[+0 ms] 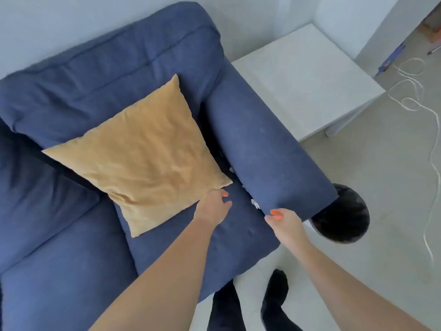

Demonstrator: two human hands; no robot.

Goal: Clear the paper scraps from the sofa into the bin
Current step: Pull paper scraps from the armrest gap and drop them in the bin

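Head view. A blue sofa fills the left and centre of the frame. A tan cushion lies flat on the seat, one corner pointing toward the right armrest.

Paper scraps: small white pieces lie in the crease where the seat meets the inner face of the armrest, near the armrest's front end. A further pale fleck shows higher in the same crease; it is too small to identify.

Bin: round, black-lined, standing on the floor just beyond the front end of the armrest and partly hidden by it.

Left hand: over the seat at the cushion's near corner, fingers loosely curled and slightly parted, nothing visible in the grip.

Right hand: at the lower front edge of the armrest, just beside the scraps, fingers partly curled; whether it holds anything cannot be told.

A white side table stands beside the armrest. A white cable lies looped on the floor.
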